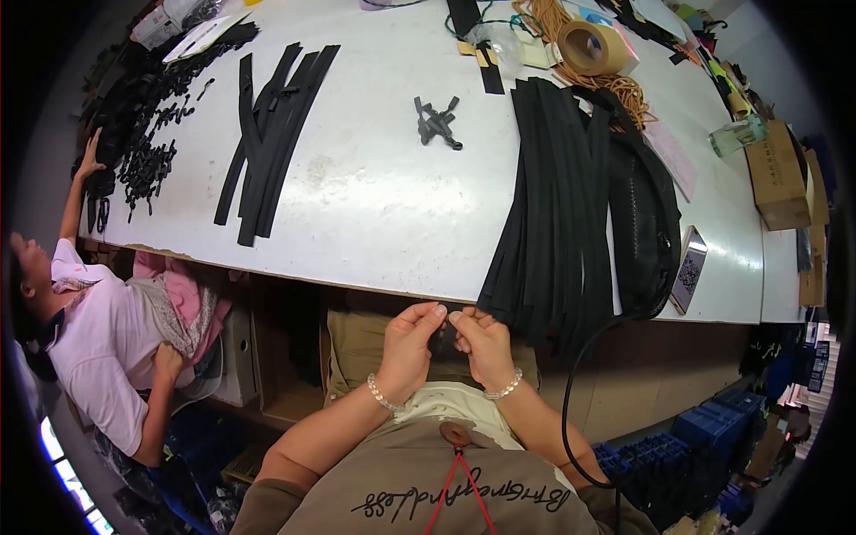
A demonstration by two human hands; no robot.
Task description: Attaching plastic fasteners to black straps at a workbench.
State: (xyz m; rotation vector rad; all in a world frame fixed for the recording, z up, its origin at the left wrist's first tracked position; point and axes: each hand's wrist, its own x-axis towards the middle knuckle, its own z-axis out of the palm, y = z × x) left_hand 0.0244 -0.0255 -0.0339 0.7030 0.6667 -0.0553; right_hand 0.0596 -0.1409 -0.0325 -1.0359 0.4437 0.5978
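Observation:
My left hand (410, 346) and my right hand (482, 346) meet just below the table's front edge, over my lap. Thumb and fingers are pinched together on each one. Something small and dark shows between them, too hidden against the dark background to name. Right of my hands, a thick bundle of long black strips (553, 205), like zipper tape, hangs over the edge. Farther back on the white table (374, 205) lies a small pile of black zipper pulls (437, 122).
More black strips (267, 152) lie left, near heaped black pulls (147, 169). A black bag (644, 232), a phone (688, 270), a tape roll (596, 47) and a cardboard box (777, 176) are at right. A seated co-worker (116, 348) reaches onto the table. A black cable (568, 401) passes my right arm.

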